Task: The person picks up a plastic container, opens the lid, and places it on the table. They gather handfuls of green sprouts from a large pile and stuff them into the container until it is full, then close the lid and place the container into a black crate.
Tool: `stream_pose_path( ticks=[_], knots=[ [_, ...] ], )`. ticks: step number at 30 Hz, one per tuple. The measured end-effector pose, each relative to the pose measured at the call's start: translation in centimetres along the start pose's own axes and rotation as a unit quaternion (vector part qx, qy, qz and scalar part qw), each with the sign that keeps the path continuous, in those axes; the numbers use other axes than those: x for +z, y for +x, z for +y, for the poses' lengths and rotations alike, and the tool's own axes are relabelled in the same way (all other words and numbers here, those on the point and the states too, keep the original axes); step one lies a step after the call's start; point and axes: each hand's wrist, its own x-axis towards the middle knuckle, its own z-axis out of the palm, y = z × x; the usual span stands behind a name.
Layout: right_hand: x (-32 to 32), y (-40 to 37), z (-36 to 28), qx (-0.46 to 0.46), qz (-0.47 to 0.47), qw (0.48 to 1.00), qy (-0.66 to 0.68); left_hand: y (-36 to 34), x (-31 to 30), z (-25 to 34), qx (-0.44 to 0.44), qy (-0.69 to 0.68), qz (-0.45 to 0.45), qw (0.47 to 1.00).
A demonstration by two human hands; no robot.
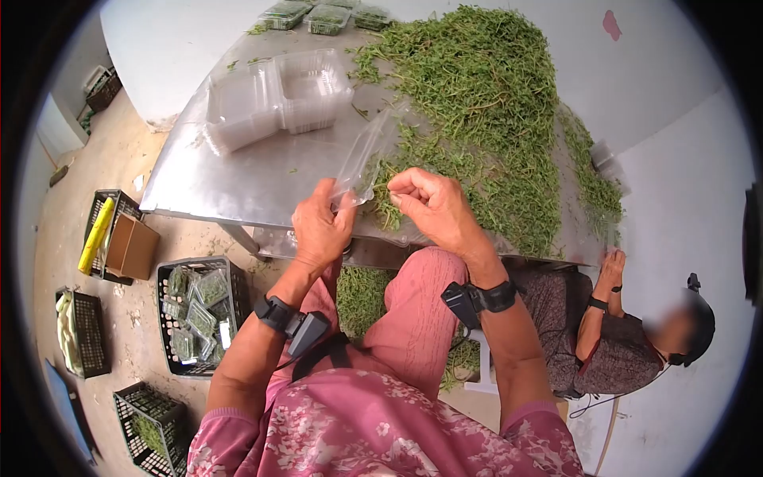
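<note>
My left hand [324, 225] grips the near edge of a clear plastic clamshell box [367, 155], which is tilted with its lid up at the front of the metal table. Close to the box's right side, my right hand [435, 208] is closed in a pinch. Its fingertips touch or nearly touch some green sprigs [386, 208]; whether any are between them I cannot make out. A large heap of leafy green herbs [477, 87] covers the table behind and to the right of my right hand.
Stacked open clamshell boxes [310, 95] stand at the table's left, with filled boxes [327, 19] behind. Black crates [241, 306] sit on the floor at left, one holding packed boxes. Another person [628, 342] sits at right, a hand at the table's edge.
</note>
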Motion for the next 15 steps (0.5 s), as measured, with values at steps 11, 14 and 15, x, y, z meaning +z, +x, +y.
stream_pose_path(
  ticks=[11, 14, 15],
  knots=[
    [3.0, 1.6, 1.8, -0.173, 0.035, 0.965, -0.193, 0.0, -0.1, -0.2, 0.008, 0.021, -0.007, 1.0],
    [3.9, 1.4, 3.3, -0.173, -0.054, 0.948, -0.263, 0.1, -0.2, 0.0, -0.01, 0.041, -0.026, 0.999],
    [3.8, 1.5, 3.0, -0.162, -0.067, 0.949, -0.263, 0.2, -0.1, 0.0, -0.005, 0.034, -0.018, 0.999]
  ],
)
